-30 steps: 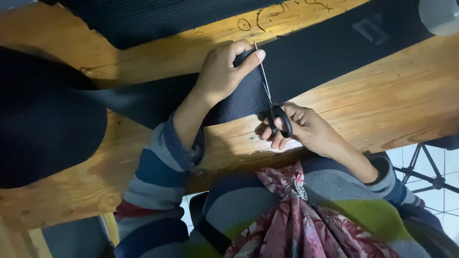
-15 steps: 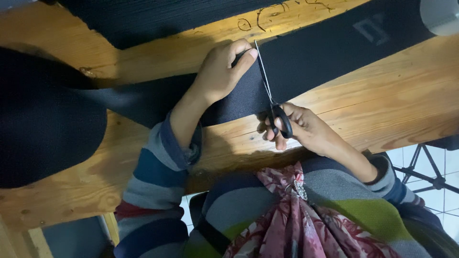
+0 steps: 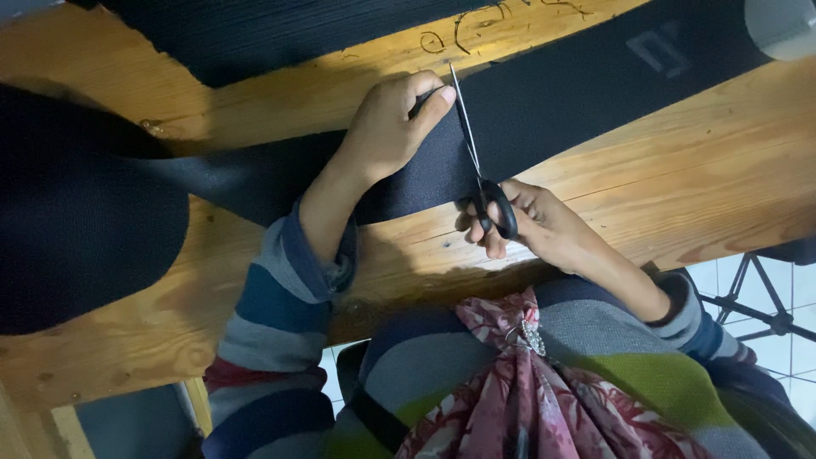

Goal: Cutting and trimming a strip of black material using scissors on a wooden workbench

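Note:
A wide black fabric strip (image 3: pixel 586 93) lies across a wooden table (image 3: pixel 680 187). My left hand (image 3: pixel 391 127) presses down on the strip and pinches its far edge beside the cut line. My right hand (image 3: pixel 535 225) grips black-handled scissors (image 3: pixel 480 174). Their blades lie across the strip with the tips at its far edge, next to my left fingertips.
A large roll of the black fabric (image 3: pixel 76 229) sits at the left. More black cloth (image 3: pixel 280 34) lies along the table's far side, with thread scraps (image 3: pixel 476 25) near it. A white round object (image 3: pixel 782 25) is at the top right. A black metal stand (image 3: pixel 756 297) stands on tiled floor at the right.
The scissors have advanced across the strip toward its far edge, and my right hand has followed them. My left hand keeps holding the fabric in the same place.

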